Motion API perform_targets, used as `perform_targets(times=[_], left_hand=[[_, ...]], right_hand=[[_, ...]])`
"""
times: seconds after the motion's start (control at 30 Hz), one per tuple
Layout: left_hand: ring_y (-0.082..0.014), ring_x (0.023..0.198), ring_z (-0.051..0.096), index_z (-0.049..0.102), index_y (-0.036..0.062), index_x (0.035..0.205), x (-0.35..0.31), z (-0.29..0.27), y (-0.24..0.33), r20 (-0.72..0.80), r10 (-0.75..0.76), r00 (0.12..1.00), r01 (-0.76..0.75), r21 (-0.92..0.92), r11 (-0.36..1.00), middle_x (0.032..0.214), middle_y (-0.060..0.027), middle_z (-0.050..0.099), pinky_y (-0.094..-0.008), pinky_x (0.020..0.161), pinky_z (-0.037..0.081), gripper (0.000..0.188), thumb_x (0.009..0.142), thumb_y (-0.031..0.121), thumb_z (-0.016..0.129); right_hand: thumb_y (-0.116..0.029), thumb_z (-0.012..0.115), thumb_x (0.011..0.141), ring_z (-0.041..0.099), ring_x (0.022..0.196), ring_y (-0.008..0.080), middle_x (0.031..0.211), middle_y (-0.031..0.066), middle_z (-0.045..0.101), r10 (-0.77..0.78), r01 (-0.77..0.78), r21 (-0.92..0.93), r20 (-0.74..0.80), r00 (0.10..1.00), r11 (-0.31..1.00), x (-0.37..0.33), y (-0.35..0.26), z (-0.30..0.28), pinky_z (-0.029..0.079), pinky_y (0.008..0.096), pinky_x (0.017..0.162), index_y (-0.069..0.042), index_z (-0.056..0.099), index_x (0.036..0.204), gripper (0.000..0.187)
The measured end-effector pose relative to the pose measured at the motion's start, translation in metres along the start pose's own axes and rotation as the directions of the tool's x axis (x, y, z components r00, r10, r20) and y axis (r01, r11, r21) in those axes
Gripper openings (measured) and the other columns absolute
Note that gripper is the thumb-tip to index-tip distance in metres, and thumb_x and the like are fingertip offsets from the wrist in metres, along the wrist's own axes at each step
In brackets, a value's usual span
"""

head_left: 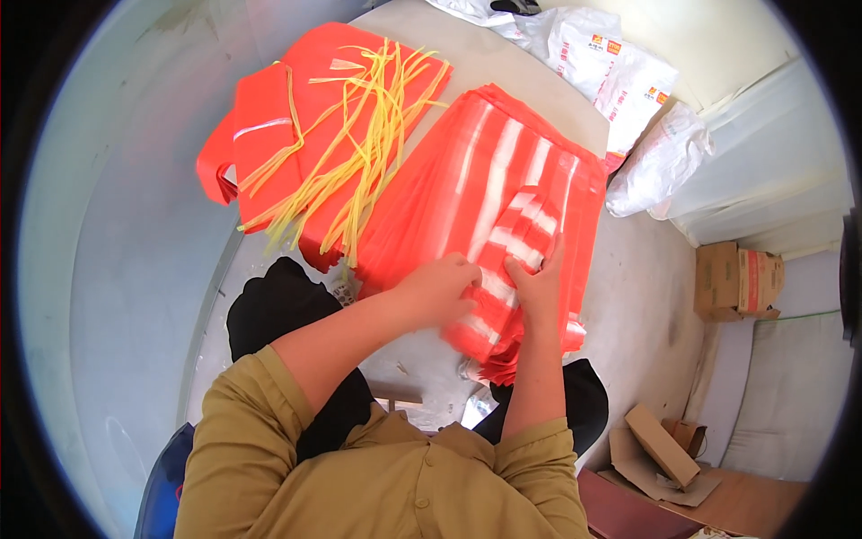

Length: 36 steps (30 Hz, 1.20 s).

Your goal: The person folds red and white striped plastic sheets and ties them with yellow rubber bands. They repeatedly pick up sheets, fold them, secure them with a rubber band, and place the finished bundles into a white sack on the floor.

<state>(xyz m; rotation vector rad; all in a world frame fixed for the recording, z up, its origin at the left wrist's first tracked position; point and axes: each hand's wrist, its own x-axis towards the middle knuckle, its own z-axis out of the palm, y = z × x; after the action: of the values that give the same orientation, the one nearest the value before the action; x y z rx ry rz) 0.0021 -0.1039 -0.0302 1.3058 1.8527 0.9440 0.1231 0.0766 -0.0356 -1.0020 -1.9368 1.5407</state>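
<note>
A folded bundle of red-and-white striped plastic bags or sheets [510,247] lies slanted between my hands. My right hand [537,286] is closed round its right side, thumb on top. At its left edge, my left hand [442,293] has curled fingers pressed against the plastic, and the fingertips are partly hidden. Under the bundle spreads a large flat stack of the same striped plastic [489,157]. The loose lower ends of the bundle hang toward my lap and are slightly blurred.
Yellow ties [368,135] lie strewn over folded red plastic [314,58] on the left of the table [413,20]. White printed sacks [584,49] are heaped beyond the table. A cardboard carton [718,280] stands far right; flattened cardboard [660,449] lies lower right. My knees are below the stack.
</note>
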Motion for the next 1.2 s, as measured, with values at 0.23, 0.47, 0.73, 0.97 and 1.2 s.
perform_targets(times=[0.23, 0.47, 0.73, 0.97, 1.2], left_hand=[[-0.0366, 0.114, 0.065, 0.065, 0.0081, 0.116, -0.002, 0.010, -0.005, -0.054, 0.031, 0.998, -0.030, 0.021, 0.999, 0.138, -0.0185, 0.055, -0.0454, 0.094, 0.054, 0.030, 0.087, 0.015, 0.071], [-0.0413, 0.104, 0.070, 0.068, -0.0003, 0.106, -0.003, 0.007, -0.001, 0.109, 0.143, 0.984, -0.169, 0.290, 0.942, 0.164, -0.0203, 0.040, -0.0480, 0.085, 0.059, 0.018, 0.089, 0.005, 0.063], [-0.0390, 0.102, 0.068, 0.069, 0.0007, 0.099, -0.010, -0.014, 0.005, 0.167, 0.180, 0.969, -0.220, 0.269, 0.938, 0.140, -0.0175, 0.058, -0.0465, 0.085, 0.057, 0.015, 0.090, 0.012, 0.066], [-0.0365, 0.125, 0.056, 0.068, 0.0057, 0.113, -0.027, -0.065, -0.037, -0.525, -0.049, 0.850, 0.248, 0.316, 0.916, 0.133, -0.0185, 0.059, -0.0475, 0.102, 0.050, 0.031, 0.089, 0.025, 0.074], [-0.0385, 0.138, 0.046, 0.061, 0.0082, 0.140, -0.037, -0.073, -0.074, -0.660, -0.132, 0.739, 0.432, 0.315, 0.845, 0.149, -0.0196, 0.051, -0.0479, 0.116, 0.040, 0.057, 0.094, 0.039, 0.072]], right_hand=[[-0.010, 0.075, 0.093, 0.057, 0.130, 0.0261, 0.150, 0.0199, 0.051, -0.087, 0.085, -0.083, -0.019, 0.996, 0.993, 0.005, 0.013, 0.002, 0.053, 0.0379, 0.103, -0.005, 0.017, 0.167, 0.094], [-0.010, 0.075, 0.091, 0.056, 0.132, 0.0268, 0.149, 0.0191, 0.052, -0.177, 0.176, -0.192, 0.012, 0.984, 0.966, 0.000, 0.013, 0.002, 0.051, 0.0388, 0.106, -0.004, 0.019, 0.167, 0.094], [-0.003, 0.080, 0.079, 0.052, 0.137, 0.0297, 0.156, 0.0200, 0.044, -0.160, 0.150, -0.254, -0.021, 0.987, 0.955, -0.003, 0.007, 0.010, 0.049, 0.0404, 0.110, -0.002, 0.020, 0.166, 0.105], [-0.002, 0.077, 0.079, 0.046, 0.143, 0.0302, 0.162, 0.0198, 0.037, -0.203, 0.181, -0.288, -0.046, 0.978, 0.940, 0.001, 0.012, 0.013, 0.045, 0.0412, 0.115, -0.003, 0.015, 0.167, 0.107], [0.002, 0.074, 0.083, 0.045, 0.144, 0.0303, 0.163, 0.0188, 0.034, -0.175, 0.152, -0.212, -0.093, 0.980, 0.965, -0.001, 0.026, 0.006, 0.046, 0.0426, 0.114, -0.005, 0.014, 0.168, 0.104]])
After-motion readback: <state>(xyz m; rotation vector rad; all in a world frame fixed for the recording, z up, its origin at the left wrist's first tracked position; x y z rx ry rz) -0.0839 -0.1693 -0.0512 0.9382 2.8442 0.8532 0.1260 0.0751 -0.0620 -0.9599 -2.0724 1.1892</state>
